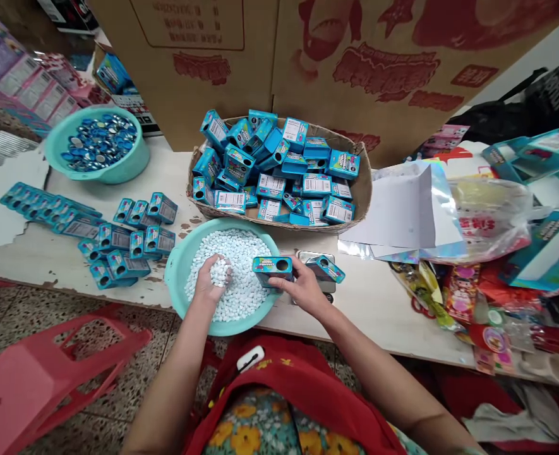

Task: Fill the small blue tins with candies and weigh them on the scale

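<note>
A turquoise basin (171,278) full of small white candies (246,278) stands at the table's front edge. Over its left side, my left hand (209,282) is cupped round a handful of the candies. My right hand (302,285) grips a small blue candy box (272,268) above the basin's right side, its round dark hole facing up. Just beyond that hand, another blue box (326,268) lies tilted on a small scale (302,255), which is partly hidden.
Behind the basin is a cardboard tray (365,189) heaped with blue boxes. More boxes (127,253) stand to the left, near a turquoise bowl (118,174) of shiny blue and silver caps. Papers (397,215) and plastic packets lie right; a red stool (28,379) is lower left.
</note>
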Motion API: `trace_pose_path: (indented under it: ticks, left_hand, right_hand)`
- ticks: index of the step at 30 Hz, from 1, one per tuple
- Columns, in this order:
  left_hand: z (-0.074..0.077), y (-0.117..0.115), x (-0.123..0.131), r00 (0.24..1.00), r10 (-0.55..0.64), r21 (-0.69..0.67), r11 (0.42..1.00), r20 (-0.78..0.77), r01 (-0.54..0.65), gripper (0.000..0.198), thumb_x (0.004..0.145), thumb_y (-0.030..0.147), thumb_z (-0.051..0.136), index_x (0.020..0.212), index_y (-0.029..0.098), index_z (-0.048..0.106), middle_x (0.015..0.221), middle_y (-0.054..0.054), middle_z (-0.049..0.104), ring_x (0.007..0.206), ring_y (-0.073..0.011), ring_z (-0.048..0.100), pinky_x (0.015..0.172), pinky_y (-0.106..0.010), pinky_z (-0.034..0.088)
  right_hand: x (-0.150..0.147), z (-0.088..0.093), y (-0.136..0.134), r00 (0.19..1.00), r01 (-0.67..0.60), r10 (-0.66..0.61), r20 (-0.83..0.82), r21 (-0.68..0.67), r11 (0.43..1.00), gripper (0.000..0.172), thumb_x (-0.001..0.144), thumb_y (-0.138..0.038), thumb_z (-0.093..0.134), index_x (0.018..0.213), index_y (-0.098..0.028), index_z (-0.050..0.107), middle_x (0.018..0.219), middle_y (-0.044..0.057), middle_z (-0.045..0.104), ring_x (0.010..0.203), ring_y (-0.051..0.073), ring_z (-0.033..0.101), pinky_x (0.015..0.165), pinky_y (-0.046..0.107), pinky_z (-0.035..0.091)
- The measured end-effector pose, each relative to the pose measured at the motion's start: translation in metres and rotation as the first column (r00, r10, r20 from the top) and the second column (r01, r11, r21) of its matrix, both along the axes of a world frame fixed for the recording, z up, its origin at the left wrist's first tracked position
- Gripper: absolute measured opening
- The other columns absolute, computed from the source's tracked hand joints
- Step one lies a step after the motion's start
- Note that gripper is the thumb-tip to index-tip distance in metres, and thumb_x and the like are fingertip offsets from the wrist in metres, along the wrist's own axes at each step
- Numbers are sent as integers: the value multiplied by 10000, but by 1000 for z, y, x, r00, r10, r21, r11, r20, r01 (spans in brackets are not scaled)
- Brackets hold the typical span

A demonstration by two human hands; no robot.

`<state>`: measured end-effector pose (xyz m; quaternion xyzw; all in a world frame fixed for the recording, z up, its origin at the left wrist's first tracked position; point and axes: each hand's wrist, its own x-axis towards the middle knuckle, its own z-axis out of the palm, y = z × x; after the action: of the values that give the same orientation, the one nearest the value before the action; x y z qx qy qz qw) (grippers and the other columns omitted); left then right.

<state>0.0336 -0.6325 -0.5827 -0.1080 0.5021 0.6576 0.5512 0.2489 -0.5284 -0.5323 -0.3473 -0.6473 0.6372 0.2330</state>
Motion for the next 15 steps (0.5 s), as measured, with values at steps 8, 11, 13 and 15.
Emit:
trace_pose_path:
  ticks: [8, 11, 13, 15]
  left_hand:
    - [18, 19, 10, 975, 220, 85, 972, -7, -219, 166, 685, 266, 629, 730, 170, 501, 627, 12, 578, 509, -114, 565, 505, -224, 494]
    - [17, 18, 9, 967, 251, 62, 967, -43, -248, 139, 687, 268, 612, 712, 175, 512, 620, 11, 585, 527, -120, 569, 525, -229, 506]
    - [19, 18, 9, 949, 306, 48, 952, -74, -303, 112, 688, 248, 596, 696, 176, 510, 601, 17, 572, 526, -114, 561, 537, -224, 509]
    - [22, 19, 12, 937, 331, 39, 944, -114, -329, 110, 695, 252, 587, 691, 177, 507, 597, 22, 560, 512, -108, 551, 533, -221, 505]
  right_hand:
    - [-54, -21, -32, 972, -139, 80, -220, -267, 953, 579, 635, -412, 777, 1103, -238, 484, 953, -15, 587, 868, 175, 576, 812, 303, 472]
    - [-70, -38, -51, 988, 99, -123, -97, -229, 968, 637, 617, -422, 794, 1137, -223, 486, 1044, 23, 564, 906, 190, 559, 829, 323, 476]
    - [-72, -43, -61, 973, 219, -228, -37, -163, 962, 565, 686, -433, 744, 1146, -212, 503, 1109, 54, 542, 964, 204, 546, 874, 344, 466]
    - [-70, -42, -70, 978, 206, -208, -18, -76, 976, 486, 784, -437, 649, 1186, -206, 504, 1163, 79, 524, 1075, 217, 514, 968, 368, 419]
